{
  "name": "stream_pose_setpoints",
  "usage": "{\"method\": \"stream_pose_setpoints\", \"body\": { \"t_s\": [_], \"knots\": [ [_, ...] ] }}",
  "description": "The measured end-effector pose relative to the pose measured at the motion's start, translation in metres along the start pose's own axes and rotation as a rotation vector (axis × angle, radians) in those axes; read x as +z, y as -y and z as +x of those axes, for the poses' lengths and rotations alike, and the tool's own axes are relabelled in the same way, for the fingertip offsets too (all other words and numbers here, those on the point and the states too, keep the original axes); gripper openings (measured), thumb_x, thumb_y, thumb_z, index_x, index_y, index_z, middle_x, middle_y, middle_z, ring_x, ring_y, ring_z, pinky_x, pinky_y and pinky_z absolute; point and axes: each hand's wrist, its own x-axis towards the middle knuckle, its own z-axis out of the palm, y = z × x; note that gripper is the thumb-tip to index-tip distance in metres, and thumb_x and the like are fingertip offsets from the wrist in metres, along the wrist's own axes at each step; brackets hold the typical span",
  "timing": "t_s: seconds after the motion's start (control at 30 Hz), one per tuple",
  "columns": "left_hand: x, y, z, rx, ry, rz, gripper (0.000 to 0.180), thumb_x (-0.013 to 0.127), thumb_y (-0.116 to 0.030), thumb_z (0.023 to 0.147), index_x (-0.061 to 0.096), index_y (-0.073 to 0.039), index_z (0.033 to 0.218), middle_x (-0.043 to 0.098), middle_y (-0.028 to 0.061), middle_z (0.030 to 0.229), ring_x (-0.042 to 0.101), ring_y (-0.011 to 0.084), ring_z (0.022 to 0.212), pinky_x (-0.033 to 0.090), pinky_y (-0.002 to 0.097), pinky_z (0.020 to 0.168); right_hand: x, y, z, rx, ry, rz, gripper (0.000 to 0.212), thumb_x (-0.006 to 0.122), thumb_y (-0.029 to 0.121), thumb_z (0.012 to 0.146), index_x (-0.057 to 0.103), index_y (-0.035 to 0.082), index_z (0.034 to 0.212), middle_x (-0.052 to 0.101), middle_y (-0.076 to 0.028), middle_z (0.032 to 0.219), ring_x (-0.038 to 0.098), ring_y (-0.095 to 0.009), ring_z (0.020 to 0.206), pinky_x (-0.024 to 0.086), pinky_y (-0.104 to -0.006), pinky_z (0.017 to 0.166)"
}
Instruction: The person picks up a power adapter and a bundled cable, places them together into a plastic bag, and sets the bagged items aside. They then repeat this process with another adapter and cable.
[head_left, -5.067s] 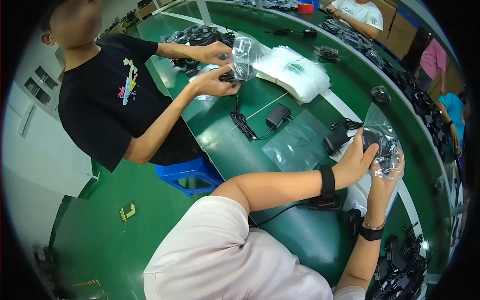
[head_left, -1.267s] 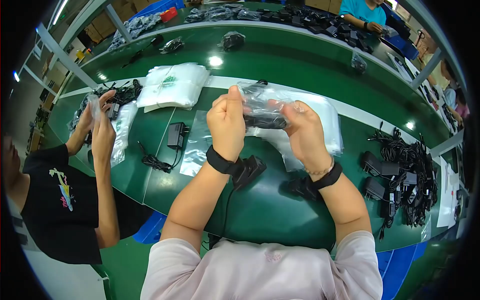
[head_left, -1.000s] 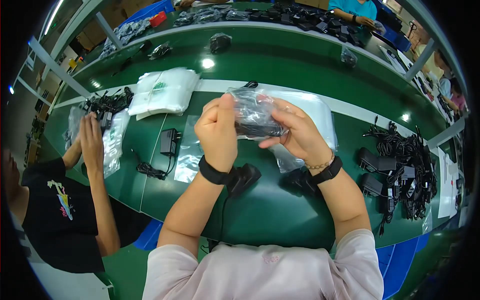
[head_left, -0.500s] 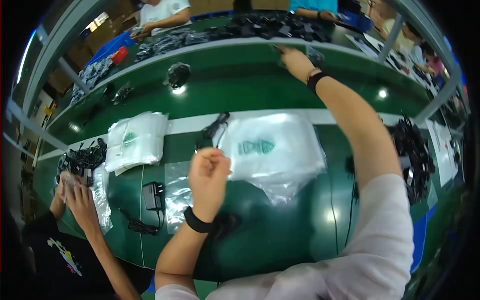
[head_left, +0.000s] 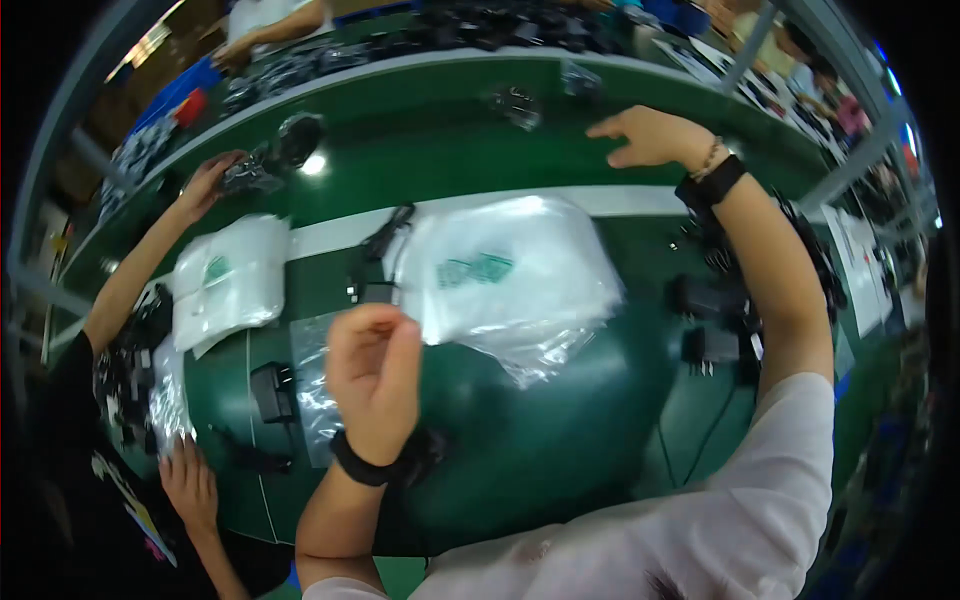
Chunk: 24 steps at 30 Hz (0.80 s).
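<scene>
My left hand (head_left: 372, 370) is curled closed above the green table, with nothing visible in its fingers. Just beyond its fingertips lies a black power adapter (head_left: 378, 292), partly hidden; a black cable (head_left: 388, 232) is behind it. To the right of these lies a stack of clear plastic bags (head_left: 540, 265) with green print. My right hand (head_left: 650, 138) hovers empty over the near side of the green conveyor belt (head_left: 430, 140), its index finger stretched out. To its left on the belt sits a bagged black item (head_left: 517, 106); another clear bagged item (head_left: 580, 80) lies farther back.
A co-worker's hand (head_left: 205, 185) reaches a bagged item (head_left: 250, 172) at left; their other hand (head_left: 190, 485) rests by the table. Another bag stack (head_left: 230, 285), a black adapter (head_left: 270, 392) and a flat clear bag (head_left: 312, 380) lie left. More adapters (head_left: 712, 345) are under my right arm.
My right hand has let go of the bagged black item on the belt and drawn back toward me. The co-worker's one hand has moved up to the belt. The view has shifted slightly.
</scene>
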Motion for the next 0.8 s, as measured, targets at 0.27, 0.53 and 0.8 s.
{"method": "stream_pose_setpoints", "body": {
  "t_s": [0.27, 0.53, 0.8],
  "knots": [
    [0.014, -0.055, -0.005, 0.125, 0.015, -0.082, 0.029, 0.055, -0.003, 0.081, 0.048, 0.001, 0.108, 0.055, 0.0113, 0.098, 0.054, 0.0162, 0.084, 0.046, 0.0286, 0.076, 0.038, 0.044, -0.192, 0.210, 0.198, -0.035, 0.068, 0.076, 0.015, 0.058, 0.051, 0.008, 0.121, 0.061, -0.014, 0.093, 0.057, -0.028, 0.091, 0.046, -0.0340, 0.080],
    [0.046, -0.066, -0.019, 0.002, 0.269, -0.182, 0.036, 0.058, -0.007, 0.080, 0.047, 0.003, 0.113, 0.053, 0.0126, 0.108, 0.052, 0.0184, 0.093, 0.044, 0.0311, 0.083, 0.005, 0.028, -0.234, 0.259, -0.483, 1.084, 0.055, 0.069, 0.011, 0.068, 0.047, 0.005, 0.118, 0.056, -0.007, 0.090, 0.055, -0.023, 0.086, 0.045, -0.0329, 0.081],
    [0.112, -0.073, 0.007, 0.012, 0.425, -0.235, 0.059, 0.065, -0.016, 0.079, 0.038, 0.001, 0.129, 0.053, 0.0109, 0.115, 0.050, 0.0205, 0.107, 0.038, 0.0339, 0.093, -0.041, 0.117, -0.180, -0.260, -0.351, 1.790, 0.041, 0.050, 0.024, 0.089, 0.045, -0.004, 0.119, 0.058, -0.011, 0.104, 0.056, -0.019, 0.101, 0.043, -0.0301, 0.090]
  ]
}}
